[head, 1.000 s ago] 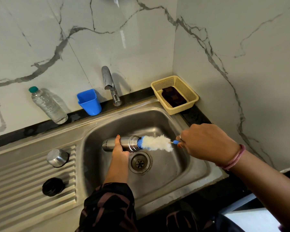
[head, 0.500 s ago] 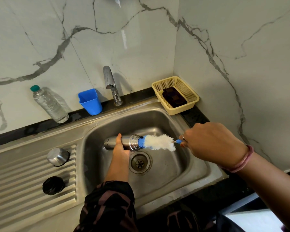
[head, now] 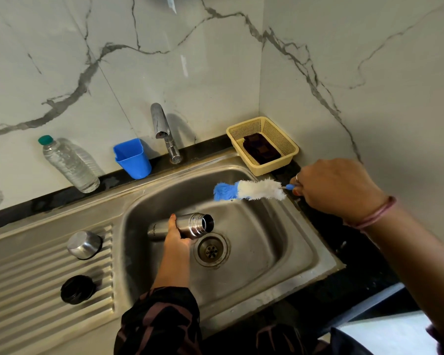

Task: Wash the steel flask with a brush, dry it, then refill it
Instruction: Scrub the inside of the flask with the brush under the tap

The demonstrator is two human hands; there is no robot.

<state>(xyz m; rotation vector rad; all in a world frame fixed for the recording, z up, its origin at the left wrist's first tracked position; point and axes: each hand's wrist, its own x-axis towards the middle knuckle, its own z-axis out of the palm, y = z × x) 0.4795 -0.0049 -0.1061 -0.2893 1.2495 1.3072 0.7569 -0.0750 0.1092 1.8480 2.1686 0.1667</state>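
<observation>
My left hand (head: 176, 235) grips the steel flask (head: 187, 224) sideways over the sink basin (head: 262, 242), its open mouth facing right above the drain (head: 211, 249). My right hand (head: 336, 190) holds the handle of the bottle brush (head: 251, 190), whose white and blue bristles are fully out of the flask and hover over the basin's back right. The steel cup lid (head: 83, 244) and the black stopper (head: 77, 289) lie on the ribbed drainboard (head: 23, 290) at left.
The tap (head: 163, 130) stands behind the basin, with no water visibly running. A blue plastic cup (head: 133, 158) and a clear water bottle (head: 68, 163) stand on the back ledge. A yellow basket (head: 285, 142) with a dark scrubber sits in the corner.
The brush has been pulled out of the flask's mouth and lifted up and to the right. The flask stays in my left hand, mouth now uncovered.
</observation>
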